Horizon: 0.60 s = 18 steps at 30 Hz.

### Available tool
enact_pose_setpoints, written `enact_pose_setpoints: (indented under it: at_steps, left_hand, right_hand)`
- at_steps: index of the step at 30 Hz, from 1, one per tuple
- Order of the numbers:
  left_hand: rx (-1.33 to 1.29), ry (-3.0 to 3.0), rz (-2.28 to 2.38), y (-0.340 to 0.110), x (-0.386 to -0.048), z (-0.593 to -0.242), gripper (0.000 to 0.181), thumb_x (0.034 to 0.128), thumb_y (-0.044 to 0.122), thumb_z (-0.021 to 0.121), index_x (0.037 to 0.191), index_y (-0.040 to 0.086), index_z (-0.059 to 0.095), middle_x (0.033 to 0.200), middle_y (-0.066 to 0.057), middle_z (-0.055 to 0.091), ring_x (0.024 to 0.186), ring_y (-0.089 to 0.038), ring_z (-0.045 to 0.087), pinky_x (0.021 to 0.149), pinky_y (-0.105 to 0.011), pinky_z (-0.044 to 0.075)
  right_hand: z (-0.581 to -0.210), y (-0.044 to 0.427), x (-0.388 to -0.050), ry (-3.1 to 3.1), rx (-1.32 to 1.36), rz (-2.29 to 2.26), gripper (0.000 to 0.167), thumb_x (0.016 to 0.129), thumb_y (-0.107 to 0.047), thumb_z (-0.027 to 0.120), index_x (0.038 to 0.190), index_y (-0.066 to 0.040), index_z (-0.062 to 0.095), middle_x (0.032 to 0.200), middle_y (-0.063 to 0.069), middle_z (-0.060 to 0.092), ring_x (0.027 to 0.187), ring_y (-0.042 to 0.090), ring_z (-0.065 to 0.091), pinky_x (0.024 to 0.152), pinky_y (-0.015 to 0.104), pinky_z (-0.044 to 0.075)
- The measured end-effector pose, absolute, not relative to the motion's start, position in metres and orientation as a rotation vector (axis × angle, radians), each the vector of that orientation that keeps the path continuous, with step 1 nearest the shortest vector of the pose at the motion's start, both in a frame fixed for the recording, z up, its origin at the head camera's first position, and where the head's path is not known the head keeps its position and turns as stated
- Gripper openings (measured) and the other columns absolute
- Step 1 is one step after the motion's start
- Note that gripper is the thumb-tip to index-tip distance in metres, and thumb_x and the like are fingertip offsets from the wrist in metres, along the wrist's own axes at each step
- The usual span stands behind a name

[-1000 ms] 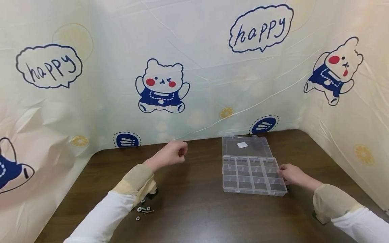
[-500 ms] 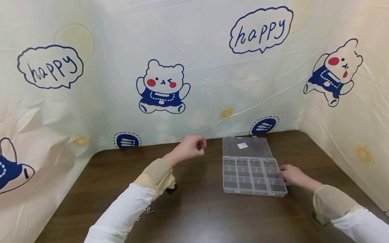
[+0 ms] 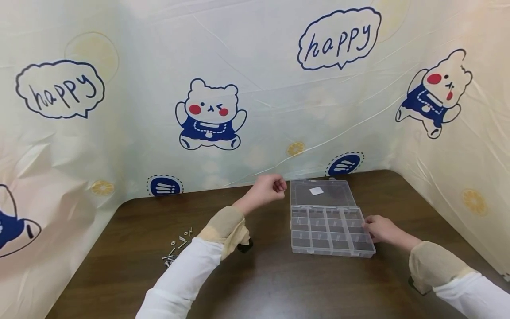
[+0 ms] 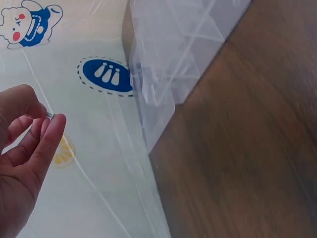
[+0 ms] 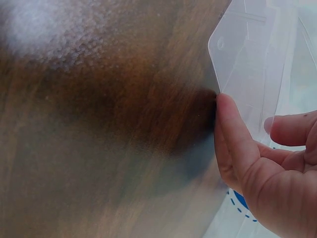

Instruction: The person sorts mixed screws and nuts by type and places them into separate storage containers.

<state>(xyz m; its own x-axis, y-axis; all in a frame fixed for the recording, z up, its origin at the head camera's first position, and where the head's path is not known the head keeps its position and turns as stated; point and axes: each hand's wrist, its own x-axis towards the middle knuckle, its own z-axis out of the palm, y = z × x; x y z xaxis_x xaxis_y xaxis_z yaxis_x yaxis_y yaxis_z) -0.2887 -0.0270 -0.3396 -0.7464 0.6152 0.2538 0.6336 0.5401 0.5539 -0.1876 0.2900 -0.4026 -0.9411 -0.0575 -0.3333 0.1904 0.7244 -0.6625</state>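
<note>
A clear plastic compartment box (image 3: 332,254) lies on the table with its lid (image 3: 332,195) folded open toward the back. My right hand (image 3: 381,229) holds the box's right side; in the right wrist view the index finger (image 5: 235,129) meets its lower edge and the thumb touches the wall. My left hand (image 3: 268,189) is raised just left of the lid. In the left wrist view its thumb and index finger pinch a small silver metal piece (image 4: 49,116), mostly hidden by the fingertips. Several loose screws and nuts (image 3: 182,243) lie left of the left forearm, some hidden by the sleeve.
The dark brown wooden table (image 3: 295,288) reaches back to a printed plastic curtain (image 3: 263,88), which also closes in both sides. A white square label (image 3: 316,191) sits on the lid. The box's visible compartments are bare.
My left hand has moved right, from over the left of the table to beside the lid. More screws and nuts show behind the forearm. My right hand stays at the box.
</note>
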Motion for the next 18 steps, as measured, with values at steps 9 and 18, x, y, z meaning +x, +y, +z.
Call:
enact_pose_setpoints:
  at_steps: [9, 18]
  left_hand:
    - [-0.957, -2.83, -1.126, -0.003, -0.293, -0.35, 0.008, 0.0727, 0.0, 0.062, 0.079, 0.003, 0.062, 0.073, -0.004, 0.061, 0.064, -0.008, 0.052, 0.059, -0.017, 0.042]
    - [-0.77, -2.987, -1.266, 0.011, -0.288, -0.36, 0.005, 0.0752, -0.001, 0.061, 0.08, -0.002, 0.063, 0.069, -0.005, 0.061, 0.064, -0.022, 0.064, 0.056, -0.019, 0.047]
  right_hand:
    - [-0.402, 0.29, -0.187, 2.599, 0.114, -1.047, 0.036, 0.092, -0.005, 0.037, 0.113, 0.024, 0.041, 0.106, 0.038, 0.048, 0.087, 0.033, 0.057, 0.071, 0.04, 0.051]
    - [-0.402, 0.289, -0.188, 2.594, 0.125, -1.037, 0.037, 0.093, -0.006, 0.037, 0.114, 0.024, 0.04, 0.108, 0.038, 0.046, 0.089, 0.034, 0.056, 0.071, 0.04, 0.051]
